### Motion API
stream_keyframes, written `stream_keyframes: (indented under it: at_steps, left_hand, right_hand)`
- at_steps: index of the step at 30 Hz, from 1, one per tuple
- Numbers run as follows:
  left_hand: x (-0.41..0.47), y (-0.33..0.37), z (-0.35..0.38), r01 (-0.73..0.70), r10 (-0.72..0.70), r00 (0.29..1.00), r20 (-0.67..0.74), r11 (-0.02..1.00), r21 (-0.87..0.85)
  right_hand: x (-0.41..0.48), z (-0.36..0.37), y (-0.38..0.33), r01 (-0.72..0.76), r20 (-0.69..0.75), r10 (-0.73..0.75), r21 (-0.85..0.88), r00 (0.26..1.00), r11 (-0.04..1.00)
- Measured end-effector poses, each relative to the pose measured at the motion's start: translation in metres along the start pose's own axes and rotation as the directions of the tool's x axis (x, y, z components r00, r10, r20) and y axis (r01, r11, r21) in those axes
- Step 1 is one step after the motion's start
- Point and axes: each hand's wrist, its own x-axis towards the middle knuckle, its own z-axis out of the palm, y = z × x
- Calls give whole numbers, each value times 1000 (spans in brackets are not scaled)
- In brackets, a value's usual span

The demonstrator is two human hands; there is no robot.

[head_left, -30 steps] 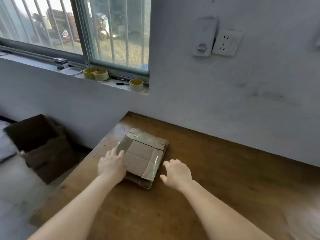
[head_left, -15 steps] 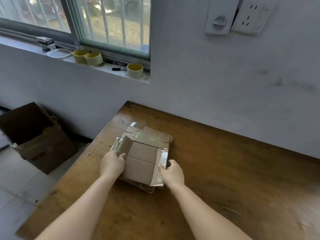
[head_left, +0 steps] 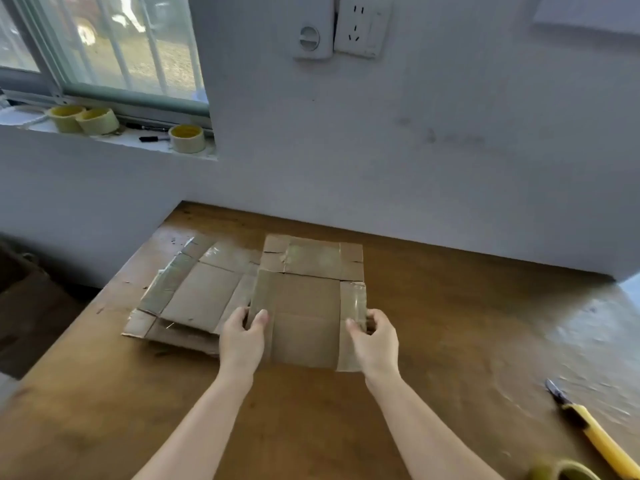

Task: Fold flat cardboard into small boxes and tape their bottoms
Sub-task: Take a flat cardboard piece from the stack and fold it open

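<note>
The top cardboard sheet has come off the stack toward the person. The left hand and right hand each pinch a side edge just over the wooden counter. It looks light, stiff and tape-slick, so those edges seem the best hold. Tape rolls sit on the windowsill, and a yellow knife lies to the right.

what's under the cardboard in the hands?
The held cardboard overlaps the right edge of the flat stack on the table. Whatever lies beneath its middle is covered.
</note>
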Motion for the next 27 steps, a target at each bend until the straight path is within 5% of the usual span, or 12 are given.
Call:
stream_keyframes:
  at_steps: [4,10,15,18,20,22,24,27]
  left_hand:
    - [-53,-1,63,-2,0,998,58,999,35]
    - [-124,-10,154,-22,8,995,96,988,152]
    - [-158,-12,206,-42,-58,974,219,904,426]
    - [-168,-11,230,-286,119,952,281,668,687]
    - [-179,-3,248,-477,230,872,431,596,646]
    - [-192,7,269,-483,136,785,604,746,459]
    - [-203,15,288,-319,-2,701,714,894,316]
    - [-208,19,303,-181,0,699,716,967,177]
  right_hand:
    - [0,-78,26,-23,-22,26,122,999,992]
    - [14,-190,62,-22,-30,25,86,999,996]
    - [19,-252,79,6,-71,-1,73,997,997]
    - [20,-271,81,55,-109,-47,69,993,996]
    - [23,-277,81,80,-131,-74,42,989,996]
    - [27,-280,81,97,-152,-93,14,984,995]
    - [30,-283,80,117,-173,-115,0,978,993]
    - [38,-293,79,125,-196,-126,-19,972,992]
